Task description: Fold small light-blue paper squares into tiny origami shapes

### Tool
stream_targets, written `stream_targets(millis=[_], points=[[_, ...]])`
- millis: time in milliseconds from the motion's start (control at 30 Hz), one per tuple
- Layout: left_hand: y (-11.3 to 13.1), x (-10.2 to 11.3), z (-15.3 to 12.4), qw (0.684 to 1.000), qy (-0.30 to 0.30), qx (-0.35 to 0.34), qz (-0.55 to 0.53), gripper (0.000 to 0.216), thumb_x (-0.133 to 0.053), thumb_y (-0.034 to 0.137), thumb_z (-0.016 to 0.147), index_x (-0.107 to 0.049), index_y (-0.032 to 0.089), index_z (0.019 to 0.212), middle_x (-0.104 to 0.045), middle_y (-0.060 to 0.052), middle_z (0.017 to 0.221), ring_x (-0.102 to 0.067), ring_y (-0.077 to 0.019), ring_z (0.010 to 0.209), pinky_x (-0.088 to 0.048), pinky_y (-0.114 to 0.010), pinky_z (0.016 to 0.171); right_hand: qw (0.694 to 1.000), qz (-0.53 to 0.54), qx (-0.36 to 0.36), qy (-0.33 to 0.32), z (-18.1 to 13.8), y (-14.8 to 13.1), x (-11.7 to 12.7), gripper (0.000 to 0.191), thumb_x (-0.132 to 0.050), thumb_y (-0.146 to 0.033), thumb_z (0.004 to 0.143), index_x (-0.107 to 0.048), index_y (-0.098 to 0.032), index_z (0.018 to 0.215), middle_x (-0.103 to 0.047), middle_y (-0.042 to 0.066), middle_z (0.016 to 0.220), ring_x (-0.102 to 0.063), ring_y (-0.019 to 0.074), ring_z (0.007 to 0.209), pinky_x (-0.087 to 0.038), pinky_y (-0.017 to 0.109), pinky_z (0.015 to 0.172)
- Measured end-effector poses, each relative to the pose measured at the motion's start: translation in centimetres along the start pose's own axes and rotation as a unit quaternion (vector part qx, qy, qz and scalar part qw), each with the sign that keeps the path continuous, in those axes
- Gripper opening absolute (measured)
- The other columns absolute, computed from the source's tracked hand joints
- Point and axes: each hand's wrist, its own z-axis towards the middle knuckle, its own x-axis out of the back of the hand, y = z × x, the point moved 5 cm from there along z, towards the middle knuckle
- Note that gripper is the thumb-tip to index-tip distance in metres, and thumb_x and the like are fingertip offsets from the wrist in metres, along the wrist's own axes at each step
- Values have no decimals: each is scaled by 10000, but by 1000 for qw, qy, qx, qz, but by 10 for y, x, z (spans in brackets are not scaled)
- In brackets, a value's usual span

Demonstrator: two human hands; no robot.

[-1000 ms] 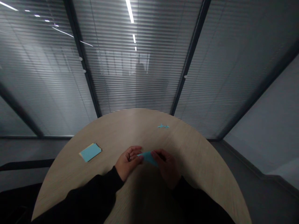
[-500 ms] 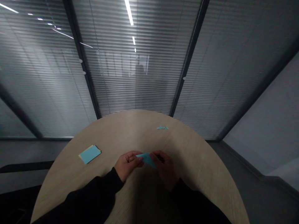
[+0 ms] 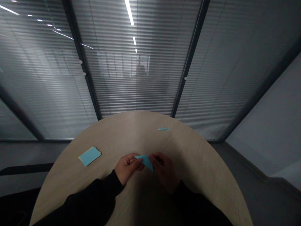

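A folded triangle of light blue paper (image 3: 145, 161) is pinched between my left hand (image 3: 128, 168) and my right hand (image 3: 164, 172), just above the round wooden table (image 3: 131, 131). Its point hangs down and to the right. My fingers hide its ends. Out of reach to the left lies a small stack of blue paper sheets (image 3: 89, 156), with a yellowish sheet showing beneath. A tiny folded blue paper figure (image 3: 163, 128) rests near the far edge of the table.
The curved table edge surrounds my hands on the far and side edges. Beyond it stand glass partitions with slatted blinds (image 3: 141, 88) and dark metal frames. A dark floor lies below the partitions, and a dark object sits at the lower left.
My hands have drawn slightly closer together, and the blue paper now shows as a smaller, more sharply pointed triangle. The view has shifted slightly.
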Motion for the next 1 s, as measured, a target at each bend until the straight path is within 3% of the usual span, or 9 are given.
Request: stream_targets(millis=[1000], points=[[-3,-1,2,999,-29,-14,-31,413,-718,513,738,-581,123,742,-616,1,576,-542,-91,525,-441,-227,572,999,-36,28,5,0,-4,2,331,-615,-480,815,-649,-155,758,-596,3,656,-523,126,595,-410,223,553]])
